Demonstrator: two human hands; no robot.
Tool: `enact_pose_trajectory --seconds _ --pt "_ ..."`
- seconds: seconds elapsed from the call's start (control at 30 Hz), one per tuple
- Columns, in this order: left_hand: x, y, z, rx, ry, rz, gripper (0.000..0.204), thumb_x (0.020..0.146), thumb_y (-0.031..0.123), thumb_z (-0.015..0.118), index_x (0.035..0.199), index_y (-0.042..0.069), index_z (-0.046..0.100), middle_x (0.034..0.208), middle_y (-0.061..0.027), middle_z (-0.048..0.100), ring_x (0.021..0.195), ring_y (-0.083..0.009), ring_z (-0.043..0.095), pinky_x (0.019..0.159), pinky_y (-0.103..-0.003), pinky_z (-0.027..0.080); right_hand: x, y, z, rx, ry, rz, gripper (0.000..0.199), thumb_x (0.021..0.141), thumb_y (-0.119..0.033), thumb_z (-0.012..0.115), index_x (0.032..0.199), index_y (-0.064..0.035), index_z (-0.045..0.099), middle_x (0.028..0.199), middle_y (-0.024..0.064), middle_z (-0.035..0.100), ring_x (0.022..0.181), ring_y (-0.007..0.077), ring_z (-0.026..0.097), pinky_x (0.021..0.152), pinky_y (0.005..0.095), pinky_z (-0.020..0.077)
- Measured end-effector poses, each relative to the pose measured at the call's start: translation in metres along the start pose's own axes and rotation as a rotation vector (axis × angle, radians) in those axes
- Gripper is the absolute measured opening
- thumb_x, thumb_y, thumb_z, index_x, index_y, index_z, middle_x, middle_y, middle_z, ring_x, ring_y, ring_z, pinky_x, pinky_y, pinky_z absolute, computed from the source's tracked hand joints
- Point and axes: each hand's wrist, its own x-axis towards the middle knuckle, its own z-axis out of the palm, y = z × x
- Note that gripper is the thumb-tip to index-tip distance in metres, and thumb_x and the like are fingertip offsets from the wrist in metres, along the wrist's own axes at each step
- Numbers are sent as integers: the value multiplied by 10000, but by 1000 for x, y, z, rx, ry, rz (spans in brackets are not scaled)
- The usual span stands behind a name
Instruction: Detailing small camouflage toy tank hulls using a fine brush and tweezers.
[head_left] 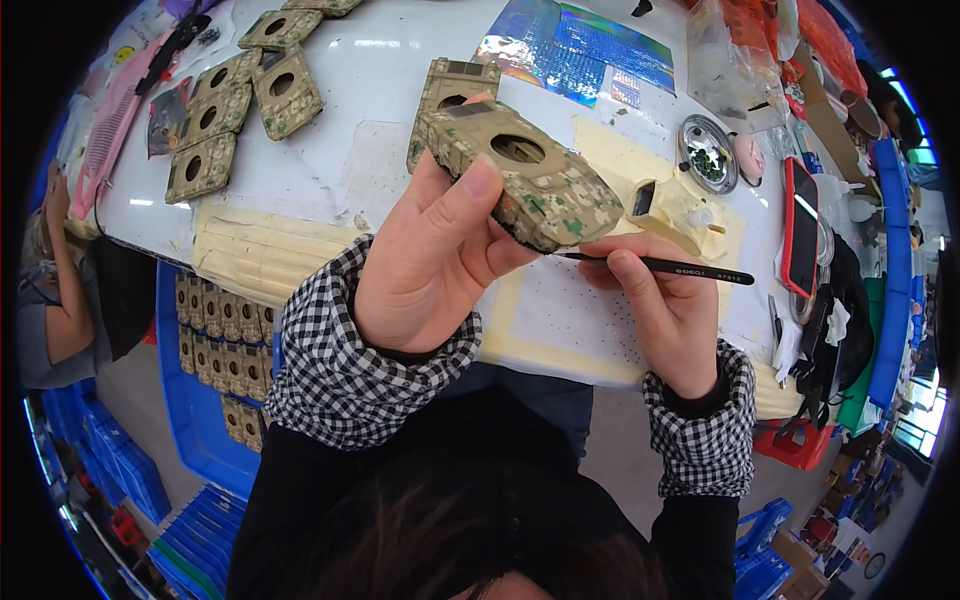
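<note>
My left hand [430,240] is closed around a camouflage model tank hull [560,190], tan with green, brown and pale square patches and a round hole in its top. It is held up tilted above the table. In my right hand [665,300] is a thin black paintbrush [700,270], pinched between thumb and fingers. The brush's tip end reaches the lower edge of the hull; whether it touches cannot be made out. Behind the held hull, a second hull [462,78] lies on the table, partly hidden. Beyond my right hand sits a cream masking-taped block [680,212].
Several more hulls [207,120] lie at the far left of the white table [370,70]. A round metal dish [708,150] of dark green paint, a red-cased phone [799,226] and shiny holographic sheets [600,55] lie right. A blue crate [205,450] holds hulls lower left. Another person's arm [65,270] shows left.
</note>
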Motion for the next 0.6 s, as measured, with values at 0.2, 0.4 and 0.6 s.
enact_pose_trajectory --seconds 0.2,0.4,0.6 --pt "0 2 1 12 -1 1 534 1027 326 281 1459 37 159 1448 -283 287 1332 -296 377 1072 -345 411 -1 -4 1 69 23 31 203 956 -113 548 997 55 655 905 88 652 820 122 648 736 222 522" --pt "2 -1 2 -123 22 4 408 1004 252 431 1343 63 304 1276 -94 509 1101 -152 582 873 -265 541 -2 -3 0 98 46 56 208 957 -120 548 1015 55 644 918 89 650 829 129 654 739 228 531" --pt "1 3 2 29 4 6 532 1027 323 283 1455 31 162 1439 -266 316 1312 -283 410 1043 -330 443 -8 -17 -10 46 148 -46 198 959 -80 519 1013 68 639 902 114 645 802 154 649 740 260 529"
